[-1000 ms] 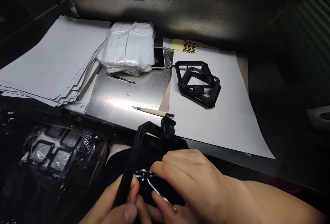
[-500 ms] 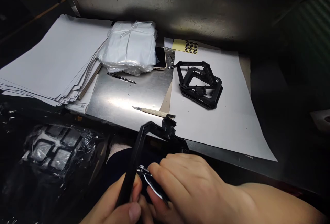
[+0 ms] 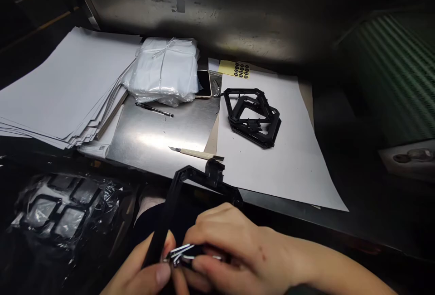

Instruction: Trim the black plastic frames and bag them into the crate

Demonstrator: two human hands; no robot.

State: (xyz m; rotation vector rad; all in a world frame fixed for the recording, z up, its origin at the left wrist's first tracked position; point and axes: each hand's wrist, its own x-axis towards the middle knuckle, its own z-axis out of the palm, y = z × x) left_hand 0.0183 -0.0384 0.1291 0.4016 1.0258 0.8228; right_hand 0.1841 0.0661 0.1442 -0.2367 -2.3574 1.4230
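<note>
My left hand grips a black angular plastic frame by its lower side, thumb in front, at the bottom of the view. The frame stands tilted upward, with a ribbed block near its top right. In my right hand is a shiny metal nail clipper, its fingers closed around the lever. The clipper's jaws are at the frame's edge beside my left thumb; whether they bite on anything is hidden. Two similar black frames lie overlapped on a white paper sheet.
On the metal table lie a craft knife, a pen, a phone and a bundle of plastic bags. A paper stack is at left, a yellow sticker sheet behind, bagged black parts lower left.
My right hand has turned and lowered the clipper, so its lever and jaws now show open toward my left thumb. The whole view has shifted slightly.
</note>
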